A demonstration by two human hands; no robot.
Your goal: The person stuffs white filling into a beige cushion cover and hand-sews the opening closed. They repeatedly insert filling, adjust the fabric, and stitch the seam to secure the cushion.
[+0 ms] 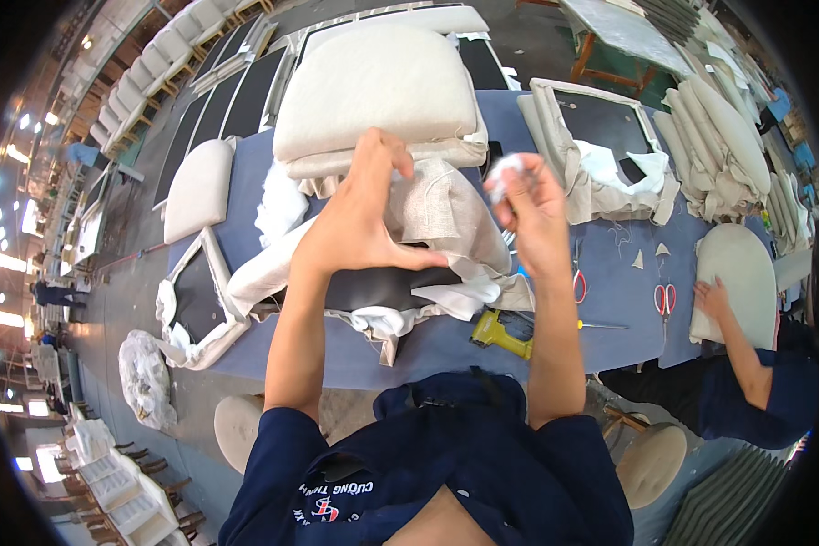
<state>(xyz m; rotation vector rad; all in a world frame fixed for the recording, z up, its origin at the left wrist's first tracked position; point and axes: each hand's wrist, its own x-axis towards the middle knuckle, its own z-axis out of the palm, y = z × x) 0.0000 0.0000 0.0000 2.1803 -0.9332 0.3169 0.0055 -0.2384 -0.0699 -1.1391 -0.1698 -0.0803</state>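
My left hand (366, 205) is raised over the blue work table (446, 350), fingers spread, pressing on beige fabric (446, 214) of a half-covered seat frame with a black underside (382, 287). My right hand (528, 205) is pinched shut on a small tuft of white stuffing (505, 168), held up just right of the fabric. A large finished beige cushion (378, 86) lies on the table beyond both hands.
A yellow staple gun (499, 332) lies at the table's near edge. Red-handled scissors (666, 298) and pliers (579, 282) lie to the right. Another person's hand (714, 298) rests on a beige seat pad (744, 273). Stacked covers (710, 146) and seat frames (610, 136) surround me.
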